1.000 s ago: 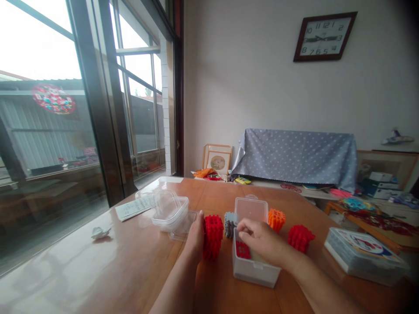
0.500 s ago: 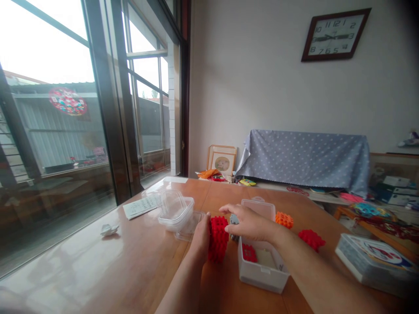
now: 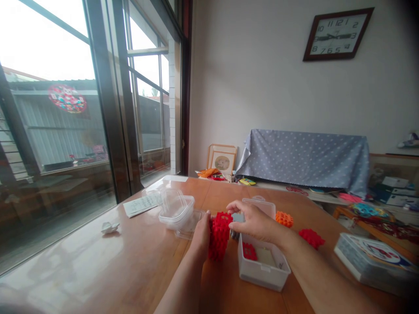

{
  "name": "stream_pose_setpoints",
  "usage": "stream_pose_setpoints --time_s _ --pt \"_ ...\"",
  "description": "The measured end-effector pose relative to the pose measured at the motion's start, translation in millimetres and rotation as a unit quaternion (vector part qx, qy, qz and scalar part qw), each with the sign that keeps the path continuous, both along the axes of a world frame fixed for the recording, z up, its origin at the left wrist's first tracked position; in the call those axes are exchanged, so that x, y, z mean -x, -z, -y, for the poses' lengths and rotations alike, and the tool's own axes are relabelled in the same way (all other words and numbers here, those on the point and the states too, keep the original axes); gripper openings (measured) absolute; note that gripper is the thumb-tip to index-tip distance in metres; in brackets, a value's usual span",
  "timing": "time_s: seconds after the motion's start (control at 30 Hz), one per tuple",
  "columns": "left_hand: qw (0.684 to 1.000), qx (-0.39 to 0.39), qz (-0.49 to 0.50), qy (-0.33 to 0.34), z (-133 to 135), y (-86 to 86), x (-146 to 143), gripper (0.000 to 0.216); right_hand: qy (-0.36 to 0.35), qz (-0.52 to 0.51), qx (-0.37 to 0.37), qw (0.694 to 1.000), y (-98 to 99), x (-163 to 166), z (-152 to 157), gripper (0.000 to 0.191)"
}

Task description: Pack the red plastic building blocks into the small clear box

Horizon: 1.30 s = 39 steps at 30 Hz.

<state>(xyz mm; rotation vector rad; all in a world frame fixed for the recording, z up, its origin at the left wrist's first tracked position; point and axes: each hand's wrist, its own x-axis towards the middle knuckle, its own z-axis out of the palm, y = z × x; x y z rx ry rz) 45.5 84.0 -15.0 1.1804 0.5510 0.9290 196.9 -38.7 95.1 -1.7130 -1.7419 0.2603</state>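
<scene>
A red block stack made of studded pieces stands upright on the wooden table. My left hand grips its left side. My right hand reaches over from the right, thumb and fingers pinched at the stack's top right corner, where a red piece sits. Just right of the stack is an open white plastic box with a red piece inside and its clear lid raised. A grey block cluster is mostly hidden behind my right hand.
Clear plastic containers sit left of the stack, with a paper slip and a crumpled white scrap beyond. An orange block cluster and another red cluster lie to the right, and a flat clear case at far right.
My right hand left the white box and moved left to the top of the red stack. The left hand stayed on the stack. The camera shifted slightly.
</scene>
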Motion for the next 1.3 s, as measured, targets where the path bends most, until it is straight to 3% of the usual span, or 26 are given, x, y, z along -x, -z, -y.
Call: stream_pose_setpoints --time_s 0.17,0.37,0.53,0.7,0.9,1.07,1.3 --pt "1.0 0.021 0.003 0.015 -0.7 2.8 -1.1 0.058 0.015 -0.01 0.019 1.0 -0.2 -16.2 32.6 0.032" --pt "1.0 0.002 -0.008 0.009 -0.8 3.2 0.1 0.061 0.03 -0.024 0.097 0.995 21.0 -40.5 65.2 0.027" --pt "1.0 0.005 -0.017 -0.005 2.0 -3.7 2.2 0.062 0.048 0.026 0.16 0.986 40.9 -48.8 67.8 0.026" --pt "0.999 0.021 -0.027 -0.011 5.8 -11.9 3.0 0.063 0.06 0.026 0.158 0.985 54.0 -42.2 60.4 0.026" --pt "0.999 0.021 -0.005 -0.031 16.7 -21.0 3.3 0.059 0.055 0.03 0.129 0.99 49.7 -31.0 64.5 0.016" --pt "0.999 0.026 -0.002 -0.036 21.0 -25.6 3.9 0.055 -0.006 0.043 0.124 0.991 41.7 -20.8 68.3 0.023" --pt "0.999 0.029 -0.006 -0.027 18.1 -22.7 2.7 0.058 -0.013 0.045 0.128 0.991 41.7 -11.3 64.9 0.025"
